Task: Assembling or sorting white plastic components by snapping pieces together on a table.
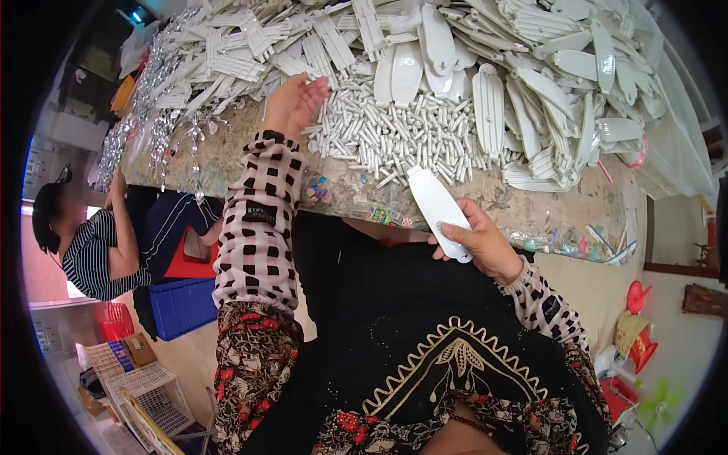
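My right hand (481, 239) grips a long white plastic piece (440, 208) near the table's front edge, thumb on its face and fingers behind. The piece tilts, its far end reaching toward the heap of small white plastic pegs (394, 129). Farther left, my left hand (298, 102) is stretched over the table, palm partly turned up, with loosely bent fingers and nothing visible in them. It lies beside the pegs, with its fingertips close to a pile of white ribbed plastic strips (246, 45).
More white oval pieces (546, 91) are heaped at the back right. Silvery strands (159, 114) hang over the worn table (341, 182) at left. A person in a striped top (98, 250) sits at left, near a blue crate (182, 307).
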A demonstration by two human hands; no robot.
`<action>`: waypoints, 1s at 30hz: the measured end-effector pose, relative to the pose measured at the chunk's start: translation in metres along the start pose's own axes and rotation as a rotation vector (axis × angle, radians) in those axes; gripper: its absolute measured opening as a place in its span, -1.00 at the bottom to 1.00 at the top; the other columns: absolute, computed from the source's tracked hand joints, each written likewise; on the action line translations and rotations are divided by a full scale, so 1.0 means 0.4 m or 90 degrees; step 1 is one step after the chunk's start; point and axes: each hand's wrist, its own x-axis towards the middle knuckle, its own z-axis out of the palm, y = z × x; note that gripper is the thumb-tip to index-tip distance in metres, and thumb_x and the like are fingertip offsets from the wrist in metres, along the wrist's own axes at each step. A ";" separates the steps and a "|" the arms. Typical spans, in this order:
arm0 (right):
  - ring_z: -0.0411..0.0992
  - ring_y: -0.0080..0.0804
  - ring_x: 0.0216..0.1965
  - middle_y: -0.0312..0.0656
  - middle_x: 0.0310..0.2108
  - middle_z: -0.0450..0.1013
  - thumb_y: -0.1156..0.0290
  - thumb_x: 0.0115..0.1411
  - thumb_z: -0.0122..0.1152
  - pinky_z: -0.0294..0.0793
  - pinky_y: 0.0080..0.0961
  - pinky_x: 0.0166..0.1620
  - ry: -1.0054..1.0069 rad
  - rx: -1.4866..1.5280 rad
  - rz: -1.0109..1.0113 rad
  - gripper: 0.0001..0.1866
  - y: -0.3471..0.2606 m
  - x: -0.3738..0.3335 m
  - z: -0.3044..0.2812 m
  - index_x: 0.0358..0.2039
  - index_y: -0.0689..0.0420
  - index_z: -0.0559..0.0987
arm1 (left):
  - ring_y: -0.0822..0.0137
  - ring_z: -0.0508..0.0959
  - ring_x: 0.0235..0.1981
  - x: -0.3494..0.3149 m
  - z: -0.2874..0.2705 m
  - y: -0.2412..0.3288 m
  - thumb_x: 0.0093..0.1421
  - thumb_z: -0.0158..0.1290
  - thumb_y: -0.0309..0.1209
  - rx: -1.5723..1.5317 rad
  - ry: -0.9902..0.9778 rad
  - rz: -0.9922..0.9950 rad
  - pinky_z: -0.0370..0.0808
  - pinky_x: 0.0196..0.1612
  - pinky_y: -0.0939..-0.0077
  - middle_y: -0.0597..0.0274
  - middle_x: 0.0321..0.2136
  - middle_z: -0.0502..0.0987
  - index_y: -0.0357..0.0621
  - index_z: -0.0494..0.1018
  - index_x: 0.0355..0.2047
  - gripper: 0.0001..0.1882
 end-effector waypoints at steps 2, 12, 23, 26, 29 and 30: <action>0.55 -0.33 -0.42 -0.04 -0.31 0.51 0.40 0.24 0.15 0.54 -0.56 -0.35 -0.002 0.002 -0.022 -0.65 -0.001 0.001 -0.004 -0.03 0.12 0.28 | 0.17 0.60 -0.32 -0.020 0.009 -0.003 0.25 -0.11 -0.53 0.025 0.023 0.041 0.63 -0.29 0.47 -0.24 -0.26 0.52 -0.41 0.26 -0.24 -0.85; 0.56 -0.27 -0.38 0.03 -0.28 0.53 0.50 0.18 0.16 0.63 -0.43 -0.29 -0.012 0.185 0.033 -0.52 -0.050 -0.009 -0.025 0.12 0.21 0.31 | 0.26 0.61 -0.41 -0.397 0.024 -0.131 0.25 -0.07 -0.45 0.096 -0.142 -0.021 0.62 -0.32 0.45 -0.11 -0.34 0.56 -0.36 0.34 -0.17 -0.79; 0.41 -0.37 0.03 -0.09 0.04 0.41 0.45 0.24 0.11 0.44 -0.44 0.07 -0.039 0.083 -0.238 -0.56 -0.156 0.087 0.029 0.11 0.28 0.33 | 0.43 0.58 -0.42 -0.623 -0.001 -0.232 0.23 -0.03 -0.51 0.409 -0.330 -0.137 0.54 -0.32 0.60 0.16 -0.38 0.56 -0.37 0.41 -0.11 -0.76; 0.41 -0.42 0.03 -0.14 0.00 0.45 0.46 0.25 0.10 0.38 -0.45 0.09 -0.017 0.046 -0.311 -0.61 -0.149 0.063 0.035 0.09 0.24 0.38 | 0.45 0.56 -0.32 -0.613 -0.035 -0.245 0.21 0.01 -0.52 0.463 -0.382 -0.078 0.50 -0.22 0.59 0.19 -0.32 0.56 -0.38 0.41 -0.07 -0.72; 0.42 -0.44 0.02 -0.16 -0.01 0.47 0.46 0.25 0.10 0.36 -0.46 0.11 -0.024 0.020 -0.342 -0.63 -0.146 0.042 0.054 0.07 0.21 0.40 | 0.35 0.54 -0.16 -0.608 0.018 -0.235 0.22 0.02 -0.44 0.301 -0.419 -0.034 0.46 -0.09 0.51 0.08 -0.12 0.51 -0.36 0.23 0.13 -0.51; 0.42 -0.44 0.02 -0.16 -0.01 0.47 0.46 0.25 0.11 0.35 -0.46 0.12 -0.029 0.016 -0.348 -0.63 -0.139 0.039 0.053 0.07 0.19 0.41 | 0.27 0.53 -0.11 -0.594 0.035 -0.239 0.27 -0.01 -0.26 0.221 -0.425 -0.082 0.46 -0.06 0.44 0.01 -0.04 0.47 -0.36 0.10 0.21 -0.39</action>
